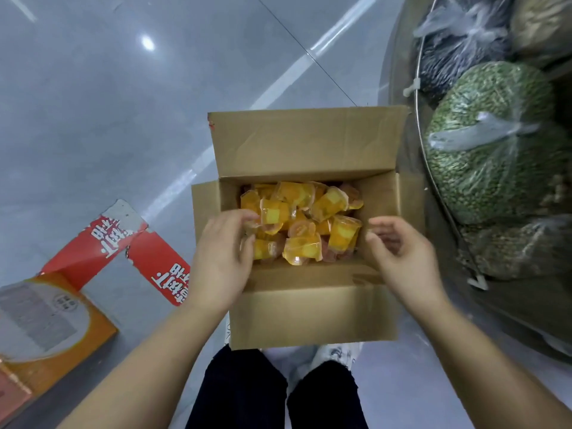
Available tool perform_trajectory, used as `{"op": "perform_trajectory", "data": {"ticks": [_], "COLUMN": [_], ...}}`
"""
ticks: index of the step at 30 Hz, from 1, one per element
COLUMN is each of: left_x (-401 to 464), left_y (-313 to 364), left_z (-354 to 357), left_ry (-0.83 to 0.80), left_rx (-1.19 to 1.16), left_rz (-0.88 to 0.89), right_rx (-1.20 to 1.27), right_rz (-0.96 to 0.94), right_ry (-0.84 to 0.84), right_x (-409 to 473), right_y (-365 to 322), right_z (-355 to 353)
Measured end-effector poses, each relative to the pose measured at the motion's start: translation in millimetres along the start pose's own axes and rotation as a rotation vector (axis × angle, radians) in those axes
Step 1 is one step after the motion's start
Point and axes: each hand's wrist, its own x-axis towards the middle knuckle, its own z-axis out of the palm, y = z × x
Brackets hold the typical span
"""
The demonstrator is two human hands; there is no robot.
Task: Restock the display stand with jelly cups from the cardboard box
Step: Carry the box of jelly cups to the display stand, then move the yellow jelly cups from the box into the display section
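Observation:
An open cardboard box (309,308) stands on the floor in front of my legs, its flaps folded out. Inside lies a heap of several yellow jelly cups (303,224) with clear lids. My left hand (223,258) reaches over the box's left wall, its fingers curled against the cups at the left of the heap; whether it grips one is unclear. My right hand (399,258) hovers over the box's right side, fingers loosely curled and holding nothing. The display stand (433,168) curves along the right, with a wire rim.
Clear bags of green beans (489,140) and dark grains (458,54) fill the stand at right. A torn red carton (130,252) and an orange box (46,323) lie on the grey tiled floor at left. My dark trouser legs (272,394) are below the box.

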Motion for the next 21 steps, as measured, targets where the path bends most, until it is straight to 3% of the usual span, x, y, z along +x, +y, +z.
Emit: {"op": "perform_trajectory", "data": {"ticks": [3, 6, 9, 13, 17, 21], "left_x": [16, 41, 57, 60, 49, 18], "left_y": [9, -4, -16, -23, -22, -3], "left_z": [31, 57, 74, 84, 75, 47], "left_ry": [-0.271, -0.439, -0.408, -0.268, -0.263, -0.19], "left_rx": [0.133, 0.454, 0.668, 0.77, 0.551, 0.084], "left_rz": [-0.009, -0.059, -0.032, 0.047, 0.051, -0.068], "right_rx": [-0.038, -0.124, -0.11, -0.308, -0.294, 0.014], "right_rz": [0.24, 0.391, 0.513, 0.438, 0.382, 0.338], "right_ry": [-0.283, -0.274, -0.224, -0.164, -0.107, -0.142], "right_x": [13, 36, 58, 69, 66, 28], "right_y": [4, 12, 20, 26, 30, 21], "right_z": [32, 52, 68, 88, 87, 63]}}
